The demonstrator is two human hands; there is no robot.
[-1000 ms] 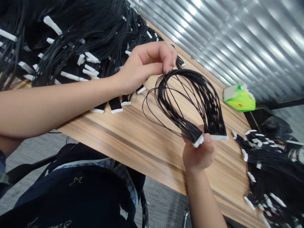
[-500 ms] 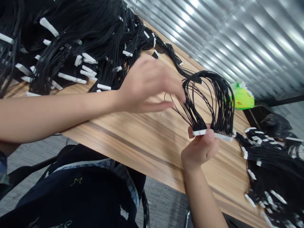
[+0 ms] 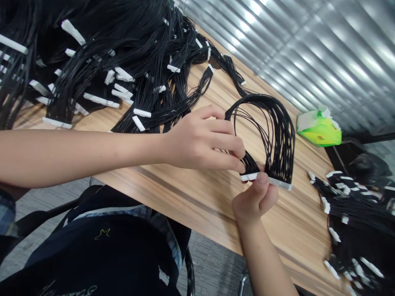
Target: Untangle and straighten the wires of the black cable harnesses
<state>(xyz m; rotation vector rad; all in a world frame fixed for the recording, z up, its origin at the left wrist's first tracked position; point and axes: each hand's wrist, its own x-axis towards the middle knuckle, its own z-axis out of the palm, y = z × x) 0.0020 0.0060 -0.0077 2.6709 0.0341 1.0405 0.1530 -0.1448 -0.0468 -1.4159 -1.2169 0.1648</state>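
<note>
A looped bundle of thin black wires (image 3: 279,131) arches up from two white multi-pin connectors, one short (image 3: 249,176) and one longer (image 3: 280,182). My right hand (image 3: 254,201) pinches both connectors between thumb and fingers, below the loop. My left hand (image 3: 206,139) comes in from the left with its fingers curled against the wires just above the short connector. Its thumb is hidden, and some wires pass behind the fingers.
Large heaps of black wire harnesses with white connectors (image 3: 92,70) cover the far left of the wooden table (image 3: 197,197), with another heap (image 3: 348,218) at the right. A green-and-white packet (image 3: 319,129) stands near the ribbed metal wall (image 3: 308,49).
My left hand has moved from the top of the loop down to the wires near the connectors. The connectors now lie more level, and the wire loop stands upright.
</note>
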